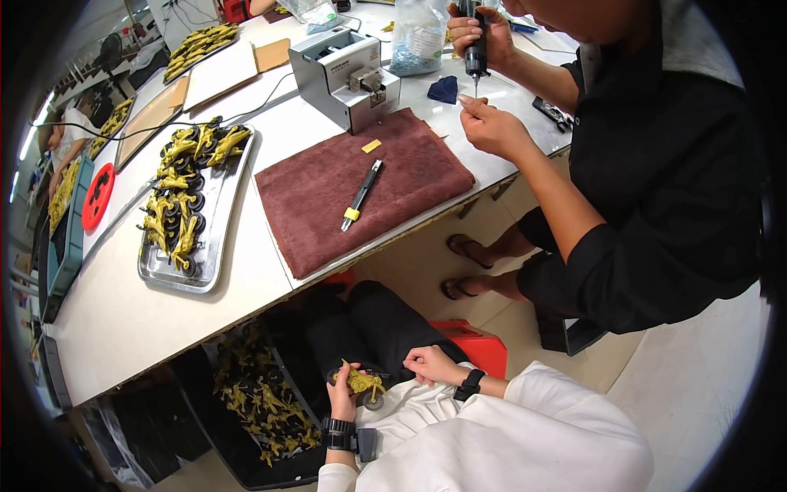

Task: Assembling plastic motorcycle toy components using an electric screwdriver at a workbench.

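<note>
Above my lap, my left hand [341, 397] grips a yellow toy motorcycle [361, 382] with dark wheels, its fingers closed round one end. My right hand [433, 364] is a short way to the right, apart from the toy. Its fingers are curled together; whatever they may hold is too small to make out. Down to the left, a black crate [215, 447] contains many similar yellow toy pieces [266, 402].
On the table [106, 336] are a metal tray [215, 279] of yellow motorcycles, a brown cloth [303, 234] bearing a utility knife [361, 197], and a grey machine [328, 74]. At right, a co-worker in black holds an electric screwdriver [475, 53]. A red stool [484, 348] is beside me.
</note>
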A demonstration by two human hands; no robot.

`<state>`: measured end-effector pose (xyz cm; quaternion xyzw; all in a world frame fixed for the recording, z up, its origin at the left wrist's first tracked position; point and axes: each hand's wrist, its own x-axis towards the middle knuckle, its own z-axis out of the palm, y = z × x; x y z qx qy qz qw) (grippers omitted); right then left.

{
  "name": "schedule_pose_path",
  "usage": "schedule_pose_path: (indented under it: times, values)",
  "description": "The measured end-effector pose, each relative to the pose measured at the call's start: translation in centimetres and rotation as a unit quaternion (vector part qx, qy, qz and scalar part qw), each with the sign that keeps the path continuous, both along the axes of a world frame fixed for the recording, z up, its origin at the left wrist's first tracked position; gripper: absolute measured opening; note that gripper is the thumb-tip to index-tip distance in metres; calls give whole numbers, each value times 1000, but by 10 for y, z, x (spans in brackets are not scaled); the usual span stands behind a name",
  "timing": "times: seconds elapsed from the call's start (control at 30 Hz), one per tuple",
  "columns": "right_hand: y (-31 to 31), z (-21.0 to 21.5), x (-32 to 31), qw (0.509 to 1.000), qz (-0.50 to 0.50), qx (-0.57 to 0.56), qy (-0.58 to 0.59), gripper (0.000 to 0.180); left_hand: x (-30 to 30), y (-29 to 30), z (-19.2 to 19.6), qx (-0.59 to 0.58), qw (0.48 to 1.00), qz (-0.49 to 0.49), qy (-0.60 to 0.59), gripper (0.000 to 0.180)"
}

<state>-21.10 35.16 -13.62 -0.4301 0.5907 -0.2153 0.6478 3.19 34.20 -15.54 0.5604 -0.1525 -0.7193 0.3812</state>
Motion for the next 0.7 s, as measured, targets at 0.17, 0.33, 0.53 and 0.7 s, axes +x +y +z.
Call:
schedule_pose_path:
  times: [0.17,0.33,0.53,0.7]
  values:
    - [-1,3,0,1000,5,5,4,22,1,0,-1,8,1000,5,-3,37]
    - [-1,1,0,1000,3,4,6,22,1,0,0,8,1000,5,-5,38]
    - [-1,-2,-1,1000,0,2,0,22,1,0,3,-3,1000,4,4,37]
    - [0,-4,-1,1000,0,-1,1,22,1,-1,5,3,1000,1,-2,37]
